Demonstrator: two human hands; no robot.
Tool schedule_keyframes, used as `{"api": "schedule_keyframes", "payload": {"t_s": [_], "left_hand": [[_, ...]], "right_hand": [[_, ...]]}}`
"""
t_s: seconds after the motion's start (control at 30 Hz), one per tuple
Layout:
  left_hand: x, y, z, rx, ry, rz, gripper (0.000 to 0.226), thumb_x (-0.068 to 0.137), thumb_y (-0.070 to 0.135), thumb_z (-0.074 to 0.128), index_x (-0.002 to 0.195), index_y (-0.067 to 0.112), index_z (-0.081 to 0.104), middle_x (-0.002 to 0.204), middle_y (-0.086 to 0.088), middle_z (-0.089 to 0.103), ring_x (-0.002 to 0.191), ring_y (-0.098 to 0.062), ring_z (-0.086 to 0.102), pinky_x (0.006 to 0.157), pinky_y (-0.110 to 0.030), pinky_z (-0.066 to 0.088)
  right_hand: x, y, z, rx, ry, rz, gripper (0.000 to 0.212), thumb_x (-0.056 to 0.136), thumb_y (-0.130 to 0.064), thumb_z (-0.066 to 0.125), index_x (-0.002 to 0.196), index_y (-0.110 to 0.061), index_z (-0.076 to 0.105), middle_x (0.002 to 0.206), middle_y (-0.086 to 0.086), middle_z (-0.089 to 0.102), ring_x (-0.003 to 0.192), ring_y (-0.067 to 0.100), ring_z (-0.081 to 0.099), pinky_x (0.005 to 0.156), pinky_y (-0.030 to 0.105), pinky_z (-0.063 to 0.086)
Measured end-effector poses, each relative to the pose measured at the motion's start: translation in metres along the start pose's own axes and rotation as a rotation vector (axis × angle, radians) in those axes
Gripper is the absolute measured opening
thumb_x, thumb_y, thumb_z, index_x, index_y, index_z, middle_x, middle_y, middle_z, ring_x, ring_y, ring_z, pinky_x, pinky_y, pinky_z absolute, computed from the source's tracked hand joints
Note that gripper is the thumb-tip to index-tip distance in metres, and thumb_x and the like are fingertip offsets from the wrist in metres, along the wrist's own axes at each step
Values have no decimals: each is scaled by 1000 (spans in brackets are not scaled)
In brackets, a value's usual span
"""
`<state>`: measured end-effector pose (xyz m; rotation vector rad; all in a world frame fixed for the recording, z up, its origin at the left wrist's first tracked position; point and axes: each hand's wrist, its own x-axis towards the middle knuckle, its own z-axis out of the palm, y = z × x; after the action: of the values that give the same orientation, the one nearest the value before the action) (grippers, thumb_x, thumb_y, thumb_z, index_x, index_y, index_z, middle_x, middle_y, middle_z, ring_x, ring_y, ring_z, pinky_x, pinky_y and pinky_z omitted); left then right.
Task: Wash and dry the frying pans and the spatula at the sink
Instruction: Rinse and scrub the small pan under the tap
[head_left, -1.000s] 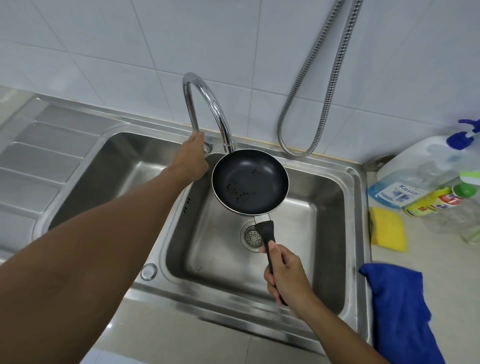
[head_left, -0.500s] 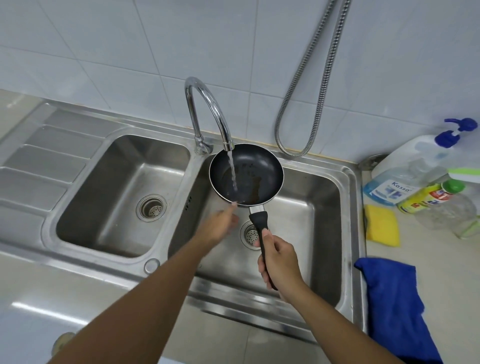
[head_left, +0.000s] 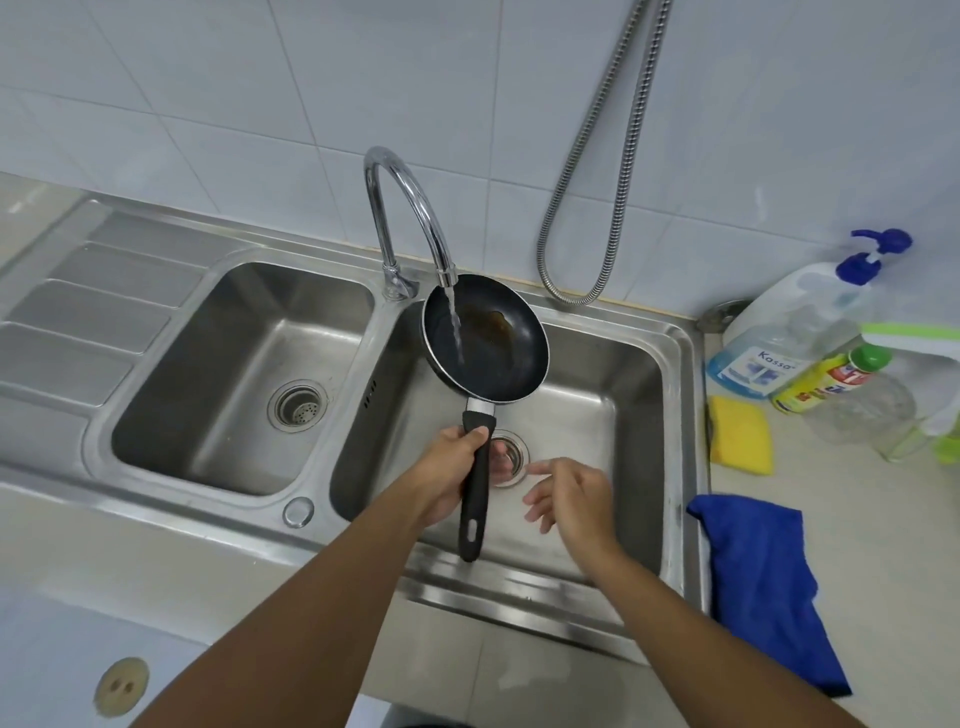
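Frying pan (head_left: 506, 364) tilts under the running tap (head_left: 383, 154), just beyond the left hand (head_left: 441, 480) gripping its black handle; the right hand (head_left: 574, 499), fingers loose and empty, hovers alongside over the sink (head_left: 597, 395).

White tiled wall (head_left: 208, 93) (seemingly glossy)

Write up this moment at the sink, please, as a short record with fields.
Pan: frying pan, held over the right basin, brownish residue inside
Water: running from the faucet into the pan
Left: left hand grips the pan handle
Right: right hand holds nothing, fingers relaxed, beside the handle
Counter: yellow sponge and blue cloth, right of the basin
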<state>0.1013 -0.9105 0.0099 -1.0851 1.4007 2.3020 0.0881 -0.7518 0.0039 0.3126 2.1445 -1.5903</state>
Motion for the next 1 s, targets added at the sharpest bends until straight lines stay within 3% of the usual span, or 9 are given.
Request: {"api": "schedule_keyframes", "payload": {"t_s": [0.1,0.2,0.27,0.33,0.47,0.57,0.67,0.83,1.0], "left_hand": [[-5,-4,-1,11,46,-27,19,112,19,40,98,8,45,78,-10,54,43,-15,50,36,-25,43],[-10,-12,-3,46,81,-18,22,112,24,37,95,10,40,74,-9,49,39,-12,38,34,-22,29],[-15,-16,-5,107,99,1,27,113,28,37,93,10,41,70,-10,48,40,-13,37,35,-23,28],[-20,-19,-8,157,103,21,33,113,32,36,90,9,43,68,-11,49,40,-14,36,36,-23,28],[-23,-22,-15,180,98,29,38,112,36,37,90,7,46,61,-10,51,37,-15,35,36,-22,28],[-21,-22,-19,188,72,30,43,111,39,39,86,5,47,57,-10,51,34,-16,33,35,-22,27],[-20,-18,-21,186,39,33,43,111,41,41,88,5,47,55,-8,52,34,-16,32,35,-21,27],[-20,-9,-22,206,-1,50,42,111,41,41,89,5,47,49,-4,50,33,-15,32,34,-22,27],[-16,-8,-32,207,-13,51,41,111,42,41,92,6,46,52,-5,51,33,-15,33,34,-22,28]], "right_hand": [[27,2,-34,-134,146,-105,27,98,-10,47,95,-7,74,71,11,72,62,24,68,54,32,53],[61,0,-78,-457,380,-271,20,97,-18,55,108,-10,69,101,11,68,93,27,62,79,32,49],[87,1,-109,-700,569,-332,35,90,-18,60,124,-10,60,122,18,57,114,33,50,94,43,41],[106,3,-138,-869,674,-253,51,89,-24,61,135,-7,48,137,28,43,122,42,41,103,52,35],[122,12,-172,-970,546,46,56,99,-40,56,146,-14,38,141,32,35,121,50,41,105,58,35],[121,16,-169,-936,558,63,47,100,-30,56,141,-12,42,131,32,42,115,51,45,101,57,37],[117,9,-144,-909,564,-181,46,93,-22,65,134,-11,47,122,30,47,108,44,49,93,52,42],[117,-52,-65,-662,258,-672,58,88,-6,55,142,-27,48,122,13,41,110,26,42,92,31,40],[152,-135,20,-891,115,-994,53,85,-24,47,137,-35,55,143,16,39,120,37,47,99,46,45]]}}
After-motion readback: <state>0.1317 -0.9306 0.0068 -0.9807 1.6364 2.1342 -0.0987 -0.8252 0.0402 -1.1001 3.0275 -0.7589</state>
